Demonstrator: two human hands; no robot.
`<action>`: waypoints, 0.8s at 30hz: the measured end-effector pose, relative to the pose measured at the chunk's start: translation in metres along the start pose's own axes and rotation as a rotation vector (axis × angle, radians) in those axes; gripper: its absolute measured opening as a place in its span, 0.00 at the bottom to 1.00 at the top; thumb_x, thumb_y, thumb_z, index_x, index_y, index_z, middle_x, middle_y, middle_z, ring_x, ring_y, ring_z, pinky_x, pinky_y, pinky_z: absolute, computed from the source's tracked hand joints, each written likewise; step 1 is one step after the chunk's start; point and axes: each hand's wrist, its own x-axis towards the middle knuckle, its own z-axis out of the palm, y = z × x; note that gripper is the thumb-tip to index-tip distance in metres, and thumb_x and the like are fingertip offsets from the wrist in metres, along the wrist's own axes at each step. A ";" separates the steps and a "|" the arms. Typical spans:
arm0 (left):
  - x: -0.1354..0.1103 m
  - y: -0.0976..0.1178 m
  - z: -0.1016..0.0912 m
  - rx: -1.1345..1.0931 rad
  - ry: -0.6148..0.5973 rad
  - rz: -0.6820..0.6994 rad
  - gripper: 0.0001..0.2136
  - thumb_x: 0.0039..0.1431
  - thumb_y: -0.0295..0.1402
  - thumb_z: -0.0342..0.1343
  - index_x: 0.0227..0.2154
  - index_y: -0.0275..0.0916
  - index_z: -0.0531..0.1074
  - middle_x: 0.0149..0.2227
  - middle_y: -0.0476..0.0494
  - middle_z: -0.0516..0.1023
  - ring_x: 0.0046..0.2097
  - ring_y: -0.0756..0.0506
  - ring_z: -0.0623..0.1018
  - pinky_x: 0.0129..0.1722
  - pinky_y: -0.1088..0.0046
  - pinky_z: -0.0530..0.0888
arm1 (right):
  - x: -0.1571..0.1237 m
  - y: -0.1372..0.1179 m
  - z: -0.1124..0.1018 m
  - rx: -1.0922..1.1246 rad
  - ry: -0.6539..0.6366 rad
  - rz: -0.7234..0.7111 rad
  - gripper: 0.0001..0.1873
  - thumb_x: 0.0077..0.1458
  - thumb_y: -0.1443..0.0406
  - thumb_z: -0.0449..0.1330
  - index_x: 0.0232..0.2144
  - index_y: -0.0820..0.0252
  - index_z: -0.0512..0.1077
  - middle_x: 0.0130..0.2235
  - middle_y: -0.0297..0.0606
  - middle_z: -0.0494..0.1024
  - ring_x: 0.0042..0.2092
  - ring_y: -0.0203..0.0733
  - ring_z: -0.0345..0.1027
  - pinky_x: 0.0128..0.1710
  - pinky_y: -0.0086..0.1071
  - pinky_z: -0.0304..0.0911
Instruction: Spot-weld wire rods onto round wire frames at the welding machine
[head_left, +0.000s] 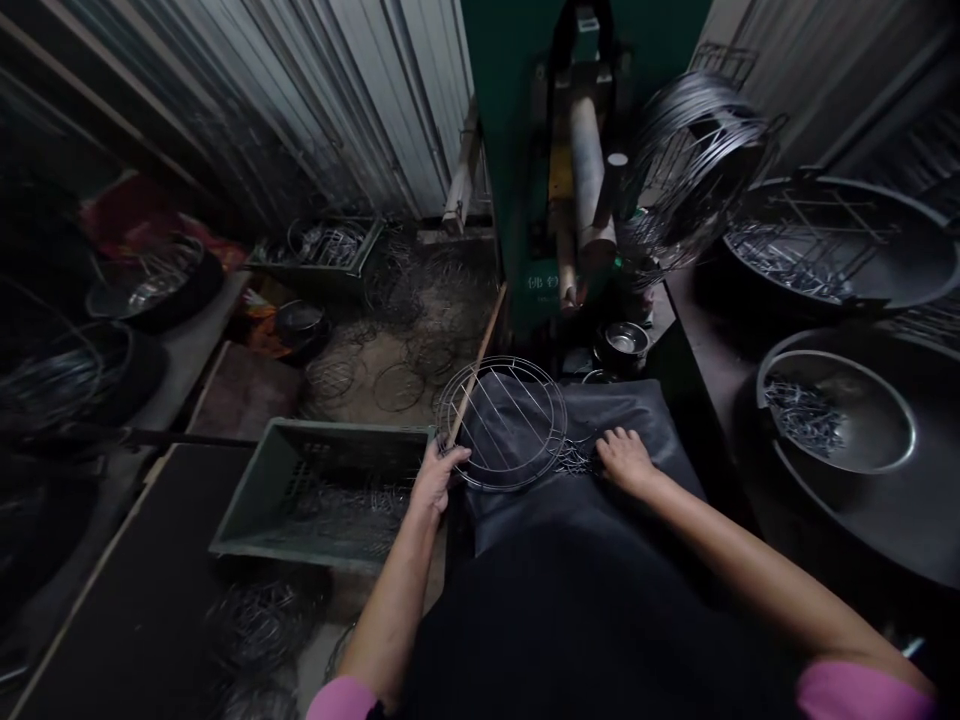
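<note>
My left hand is closed on the near left rim of a round wire rack, thumb on top. The rack has a double ring and several parallel cross wires, and is tilted over a dark cloth on my lap. A thin wooden stick runs up from beside that hand; whether the hand grips it too, I cannot tell. My right hand lies on the cloth with fingers stretched out, at the edge of a small heap of short metal wire pieces. Its thumb is mostly hidden.
A green machine with a cylindrical arm stands ahead. Wire rings hang beside it. At right are wide metal pans holding wire pieces. A green crate sits at left, with wire rings on the floor behind.
</note>
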 end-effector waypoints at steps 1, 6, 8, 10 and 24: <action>0.000 0.000 0.001 0.002 -0.003 0.003 0.31 0.34 0.32 0.65 0.47 0.43 0.64 0.36 0.47 0.73 0.32 0.50 0.73 0.29 0.76 0.66 | 0.002 0.004 -0.002 0.028 -0.034 0.007 0.22 0.47 0.68 0.60 0.48 0.65 0.68 0.49 0.53 0.71 0.51 0.55 0.60 0.47 0.41 0.51; 0.001 -0.002 0.000 0.015 -0.019 0.011 0.32 0.34 0.33 0.65 0.47 0.42 0.64 0.35 0.47 0.73 0.32 0.50 0.73 0.30 0.75 0.66 | 0.007 0.023 -0.009 0.209 -0.123 0.018 0.36 0.45 0.68 0.62 0.57 0.67 0.57 0.47 0.49 0.73 0.50 0.49 0.64 0.46 0.34 0.54; 0.002 -0.004 -0.001 0.008 -0.021 0.010 0.33 0.34 0.33 0.65 0.48 0.42 0.63 0.36 0.47 0.73 0.32 0.51 0.72 0.30 0.75 0.66 | 0.005 0.028 -0.011 0.247 -0.116 0.031 0.32 0.49 0.70 0.58 0.57 0.67 0.57 0.46 0.47 0.74 0.48 0.46 0.66 0.44 0.31 0.56; 0.003 -0.005 -0.001 0.006 -0.023 0.008 0.34 0.34 0.33 0.65 0.50 0.42 0.61 0.36 0.47 0.73 0.32 0.51 0.72 0.30 0.76 0.66 | 0.002 0.030 -0.015 0.205 -0.103 0.033 0.21 0.53 0.71 0.53 0.50 0.65 0.66 0.45 0.46 0.75 0.47 0.45 0.67 0.43 0.31 0.57; 0.000 -0.001 0.006 0.019 0.026 0.039 0.31 0.36 0.31 0.62 0.49 0.37 0.63 0.35 0.45 0.74 0.33 0.49 0.73 0.31 0.75 0.67 | -0.007 0.010 0.066 -0.110 0.455 -0.255 0.19 0.48 0.79 0.51 0.35 0.59 0.75 0.44 0.48 0.77 0.46 0.53 0.70 0.45 0.47 0.64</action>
